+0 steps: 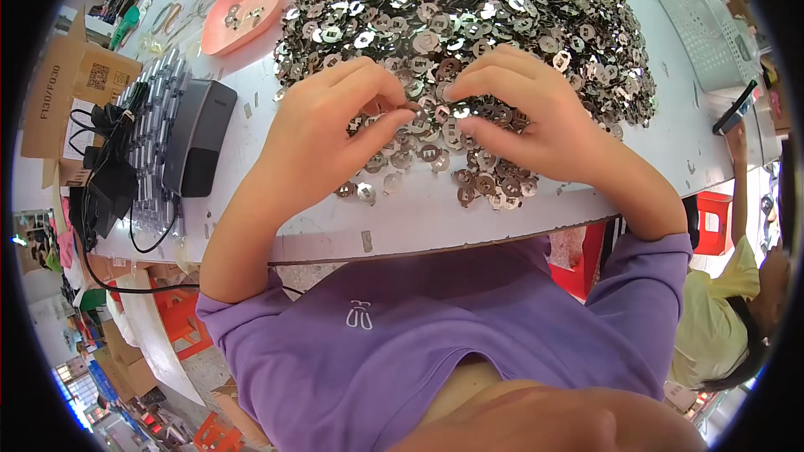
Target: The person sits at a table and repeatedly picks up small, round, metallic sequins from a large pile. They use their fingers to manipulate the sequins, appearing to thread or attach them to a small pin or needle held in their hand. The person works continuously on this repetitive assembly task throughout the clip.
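Observation:
A large heap of small shiny round metal discs with square holes [469, 25] covers the white table [435, 222]. My left hand [331, 130] rests on the near edge of the heap, thumb and fingers pinched on a small metal piece [410, 107]. My right hand [523, 109] lies beside it, fingertips touching the same spot among the discs. Both hands meet at the middle of the pile's front edge. What exactly sits between the fingertips is partly hidden.
A pink tray [244, 10] with a few discs sits at the back left. A dark grey box [198, 136] with cables and rows of metal parts lies at the left. A white plastic basket [710, 29] stands at the right. Another person in yellow [729, 310] sits at the lower right.

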A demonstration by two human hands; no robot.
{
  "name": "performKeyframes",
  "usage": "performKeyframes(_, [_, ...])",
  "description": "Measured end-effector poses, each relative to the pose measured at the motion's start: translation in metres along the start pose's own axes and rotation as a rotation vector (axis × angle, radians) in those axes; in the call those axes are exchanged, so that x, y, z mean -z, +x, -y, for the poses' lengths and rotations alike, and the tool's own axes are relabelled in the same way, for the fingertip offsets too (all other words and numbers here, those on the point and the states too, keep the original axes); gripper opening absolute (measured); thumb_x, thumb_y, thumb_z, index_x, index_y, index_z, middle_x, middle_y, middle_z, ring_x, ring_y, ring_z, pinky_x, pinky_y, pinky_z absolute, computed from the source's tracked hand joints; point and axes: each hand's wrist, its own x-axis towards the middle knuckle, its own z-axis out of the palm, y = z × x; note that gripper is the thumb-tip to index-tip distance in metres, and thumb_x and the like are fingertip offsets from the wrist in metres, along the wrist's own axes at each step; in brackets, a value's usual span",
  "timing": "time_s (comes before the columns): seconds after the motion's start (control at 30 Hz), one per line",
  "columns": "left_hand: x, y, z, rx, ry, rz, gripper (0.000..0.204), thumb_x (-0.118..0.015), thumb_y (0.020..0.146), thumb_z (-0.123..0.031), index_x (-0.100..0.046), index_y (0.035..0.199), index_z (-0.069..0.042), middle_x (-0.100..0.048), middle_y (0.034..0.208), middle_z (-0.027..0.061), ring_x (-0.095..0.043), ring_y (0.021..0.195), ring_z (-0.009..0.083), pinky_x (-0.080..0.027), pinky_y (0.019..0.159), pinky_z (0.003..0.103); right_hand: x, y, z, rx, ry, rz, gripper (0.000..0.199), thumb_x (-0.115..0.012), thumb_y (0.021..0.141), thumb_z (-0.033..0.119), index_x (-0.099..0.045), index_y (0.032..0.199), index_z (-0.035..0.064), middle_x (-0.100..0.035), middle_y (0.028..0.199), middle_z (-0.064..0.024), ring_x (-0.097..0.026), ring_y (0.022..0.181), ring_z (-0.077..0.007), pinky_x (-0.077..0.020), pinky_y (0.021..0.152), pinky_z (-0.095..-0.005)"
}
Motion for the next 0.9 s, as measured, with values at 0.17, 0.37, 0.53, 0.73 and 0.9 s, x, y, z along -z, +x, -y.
performKeyframes(0.17, [-0.006, -0.002, -0.005, -0.071, 0.004, 0.006, 0.015, -0.068, 0.071, -0.004, -0.055, 0.079, -0.005, -0.055, 0.073, 0.0065, -0.056, 0.062, 0.0207, -0.045, 0.055, 0.029, -0.013, -0.008, 0.007, -0.067, 0.199, -0.001, 0.020, -0.067, 0.075, 0.015, -0.059, 0.090, 0.0041, -0.058, 0.080, -0.0085, -0.057, 0.076, -0.0269, -0.0468, 0.066, -0.0358])
performKeyframes(0.37, [-0.014, -0.004, -0.013, -0.374, 0.147, -0.054, 0.023, -0.074, 0.065, 0.004, -0.059, 0.081, -0.003, -0.062, 0.077, 0.0076, -0.057, 0.060, 0.0189, -0.046, 0.051, 0.027, -0.019, -0.012, 0.012, 0.068, 0.099, -0.038, 0.023, -0.070, 0.067, 0.003, -0.058, 0.087, 0.0025, -0.058, 0.075, -0.0091, -0.056, 0.065, -0.0250, -0.0446, 0.053, -0.0340])
performKeyframes(0.53, [-0.019, -0.007, -0.008, -0.415, 0.112, -0.123, 0.027, -0.076, 0.063, 0.001, -0.060, 0.085, -0.003, -0.063, 0.077, 0.0091, -0.058, 0.061, 0.0207, -0.045, 0.050, 0.028, -0.018, -0.012, 0.011, 0.168, 0.058, -0.108, 0.024, -0.071, 0.066, -0.004, -0.059, 0.086, 0.0009, -0.058, 0.074, -0.0099, -0.055, 0.062, -0.0239, -0.0431, 0.050, -0.0318])
performKeyframes(0.73, [-0.016, -0.004, -0.009, -0.450, 0.181, -0.136, 0.027, -0.076, 0.062, 0.000, -0.061, 0.085, -0.003, -0.063, 0.078, 0.0087, -0.058, 0.061, 0.0204, -0.044, 0.051, 0.028, -0.024, -0.012, 0.007, 0.164, 0.071, -0.213, 0.019, -0.070, 0.068, 0.003, -0.060, 0.084, 0.0036, -0.054, 0.071, -0.0069, -0.054, 0.063, -0.0232, -0.0453, 0.054, -0.0329])
performKeyframes(0.9, [-0.017, -0.007, -0.009, -0.439, 0.258, -0.153, 0.025, -0.073, 0.062, 0.004, -0.062, 0.084, -0.002, -0.063, 0.079, 0.0086, -0.058, 0.062, 0.0203, -0.044, 0.054, 0.028, -0.020, -0.011, 0.009, 0.142, 0.128, -0.198, 0.023, -0.071, 0.065, 0.001, -0.060, 0.085, 0.0052, -0.056, 0.074, -0.0069, -0.054, 0.065, -0.0238, -0.0462, 0.055, -0.0328])
